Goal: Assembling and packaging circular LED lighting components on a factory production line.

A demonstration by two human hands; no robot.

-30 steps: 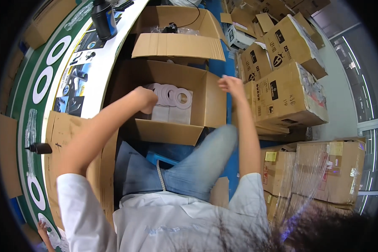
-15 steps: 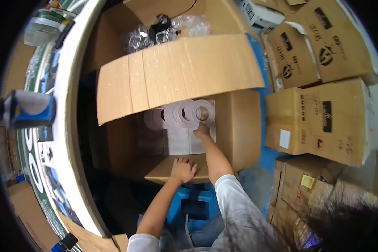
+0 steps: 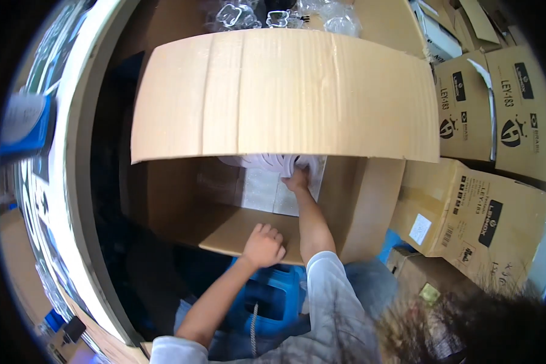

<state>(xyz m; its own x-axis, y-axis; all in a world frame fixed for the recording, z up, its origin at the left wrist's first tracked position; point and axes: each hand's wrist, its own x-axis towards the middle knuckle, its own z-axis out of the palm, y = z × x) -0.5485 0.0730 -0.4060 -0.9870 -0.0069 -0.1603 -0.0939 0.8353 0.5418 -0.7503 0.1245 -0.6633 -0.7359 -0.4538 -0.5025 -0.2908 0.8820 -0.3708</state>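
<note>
Deep in an open cardboard box (image 3: 370,206), a row of flat whitish-pink rings (image 3: 261,161) stands along the far side. My right hand (image 3: 296,180) reaches in, its fingers closed on the ring at the right end. The box's raised far flap (image 3: 285,97) hides the tops of the rings. A white sheet-like surface (image 3: 267,193) lies below them. My left hand (image 3: 263,246) rests on the near flap (image 3: 224,233), fingers slightly bent and apart, holding nothing.
Behind the flap, another box holds clear plastic pieces (image 3: 239,15). A white-edged table (image 3: 82,182) runs along the left, with a blue-and-white object (image 3: 27,124) on it. Cardboard cartons (image 3: 467,212) are stacked at right. A blue stool (image 3: 291,297) stands below my arms.
My view has moved closer, so the far flap now covers more of the rings. My right hand remains at the right-end ring. My left hand's fingers have bent a little on the near flap.
</note>
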